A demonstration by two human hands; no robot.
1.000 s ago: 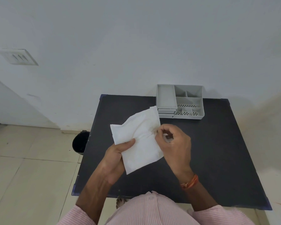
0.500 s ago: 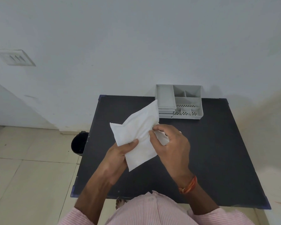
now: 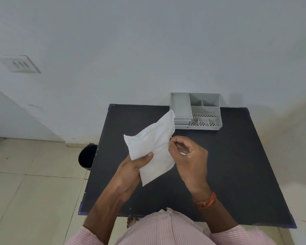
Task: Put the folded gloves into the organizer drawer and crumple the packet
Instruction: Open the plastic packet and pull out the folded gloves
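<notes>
Holding the white packet (image 3: 151,147) up over the black table (image 3: 237,165), I have my left hand (image 3: 133,167) clamped on its lower left part, thumb pressed flat across the front and the other fingers hidden behind it. My right hand (image 3: 189,156) is closed at the packet's right edge, at about three o'clock on it, with thumb and forefinger pinching the paper there; the remaining fingers curl inward, and a small bit of white shows inside the curl, though I cannot tell what it is. The packet is tilted, its upper corner pointing toward one o'clock and its lower corner toward six, and it looks puffed and wrinkled. It hangs in the air, clear of the tabletop.

From my seat the grey desk organizer (image 3: 206,110) stands at twelve to one o'clock, at the far edge of the table against the white wall (image 3: 148,50). Its small drawers (image 3: 182,123) sit stacked at the front left; the packet's upper corner overlaps them in my view. An orange thread band (image 3: 206,200) circles my right wrist. A black bin (image 3: 87,156) stands on the tiled floor at nine o'clock, just beside the table's left edge.
</notes>
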